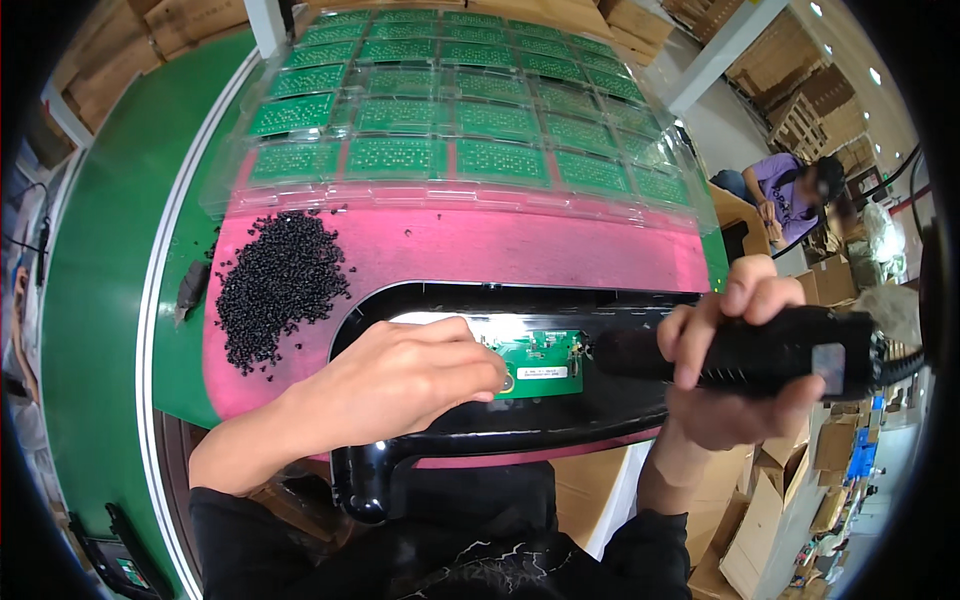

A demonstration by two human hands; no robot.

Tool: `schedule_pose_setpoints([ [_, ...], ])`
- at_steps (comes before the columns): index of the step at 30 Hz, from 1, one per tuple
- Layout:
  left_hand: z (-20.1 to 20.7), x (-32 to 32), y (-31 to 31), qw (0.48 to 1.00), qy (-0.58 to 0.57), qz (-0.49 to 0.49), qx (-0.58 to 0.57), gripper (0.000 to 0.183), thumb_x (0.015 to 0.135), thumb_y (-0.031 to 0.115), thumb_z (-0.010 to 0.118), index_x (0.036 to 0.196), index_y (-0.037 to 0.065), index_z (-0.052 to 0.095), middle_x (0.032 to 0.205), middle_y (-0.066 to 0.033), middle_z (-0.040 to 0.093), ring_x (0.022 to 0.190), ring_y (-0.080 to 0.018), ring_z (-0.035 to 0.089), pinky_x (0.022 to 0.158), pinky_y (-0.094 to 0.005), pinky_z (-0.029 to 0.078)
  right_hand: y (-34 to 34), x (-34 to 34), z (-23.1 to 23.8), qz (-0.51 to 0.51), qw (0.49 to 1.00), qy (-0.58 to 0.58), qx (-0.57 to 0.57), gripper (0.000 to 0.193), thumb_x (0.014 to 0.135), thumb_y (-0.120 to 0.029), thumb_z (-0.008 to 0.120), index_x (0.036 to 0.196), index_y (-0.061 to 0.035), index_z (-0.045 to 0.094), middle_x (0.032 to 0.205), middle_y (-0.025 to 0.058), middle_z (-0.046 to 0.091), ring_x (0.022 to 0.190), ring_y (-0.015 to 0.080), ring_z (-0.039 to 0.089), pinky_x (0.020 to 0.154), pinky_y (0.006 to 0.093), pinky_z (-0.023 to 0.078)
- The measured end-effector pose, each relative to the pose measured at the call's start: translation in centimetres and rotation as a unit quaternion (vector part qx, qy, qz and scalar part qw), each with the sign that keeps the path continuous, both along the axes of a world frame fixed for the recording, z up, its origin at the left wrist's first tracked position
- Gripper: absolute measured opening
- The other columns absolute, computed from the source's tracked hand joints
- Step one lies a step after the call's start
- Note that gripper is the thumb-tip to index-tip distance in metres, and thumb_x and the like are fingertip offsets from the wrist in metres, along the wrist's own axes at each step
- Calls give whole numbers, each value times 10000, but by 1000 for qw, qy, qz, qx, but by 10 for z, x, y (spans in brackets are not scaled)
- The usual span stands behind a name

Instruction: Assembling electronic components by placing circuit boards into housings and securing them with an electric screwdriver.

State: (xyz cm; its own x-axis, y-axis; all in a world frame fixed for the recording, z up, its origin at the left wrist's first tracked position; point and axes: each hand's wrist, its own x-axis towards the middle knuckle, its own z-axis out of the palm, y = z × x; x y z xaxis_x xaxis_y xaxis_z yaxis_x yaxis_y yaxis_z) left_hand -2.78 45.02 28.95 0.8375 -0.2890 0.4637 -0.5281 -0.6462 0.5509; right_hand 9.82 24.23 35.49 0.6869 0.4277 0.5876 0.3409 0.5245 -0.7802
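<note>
A green circuit board (541, 364) with a white label lies inside a long glossy black plastic housing (480, 430) in front of me. My left hand (420, 372) rests over the left part of the board, fingers curled and pressed together at its left edge; what they pinch, if anything, is hidden. In my right hand (725, 330) is a black electric screwdriver (770, 352), held level with its nose pointing left. That nose is at the board's right edge; the bit's tip is hard to make out.
A heap of small black screws (280, 288) lies on the pink mat (480, 245) at left. Behind it, clear plastic trays (470, 195) hold several green boards (395, 157). A person in purple (785, 200) sits at far right, near cardboard boxes (830, 285).
</note>
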Motion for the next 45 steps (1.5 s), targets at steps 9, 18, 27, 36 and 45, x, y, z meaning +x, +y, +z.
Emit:
schedule_pose_setpoints([
  [9,-4,-2,-3,996,81,11,37,129,848,167,664,898,50,643,1070,-34,686,862,-224,662,662,-335,556,6,7,-18,-24,999,-6,-46,614,867,-620,519,994,-28,418,995,126,429,422,117,475,449,269,427],
  [18,4,-3,-3,988,138,37,52,119,850,163,653,900,55,648,1117,-24,683,878,-216,691,646,-330,571,11,4,-15,-26,994,9,-101,655,817,-652,587,965,-40,408,962,114,428,419,105,466,430,261,405],
  [27,6,-6,-3,985,153,37,64,123,852,151,652,915,45,650,1119,-30,681,883,-226,690,647,-343,573,20,-4,-16,-30,991,12,-129,692,793,-663,616,992,-30,418,937,103,432,428,112,458,440,259,403],
  [36,2,-3,1,998,40,33,-28,165,800,149,729,887,33,650,1031,-106,697,866,-266,688,689,-362,564,18,-31,5,78,988,68,113,530,811,-486,695,919,-63,394,921,61,411,444,103,500,421,257,421],
  [45,-1,-5,6,991,29,26,-125,168,776,88,758,881,3,657,861,-124,690,771,-274,672,673,-352,547,38,-44,15,89,981,33,169,520,802,-429,728,901,-59,376,925,56,418,410,85,494,356,227,408],
])
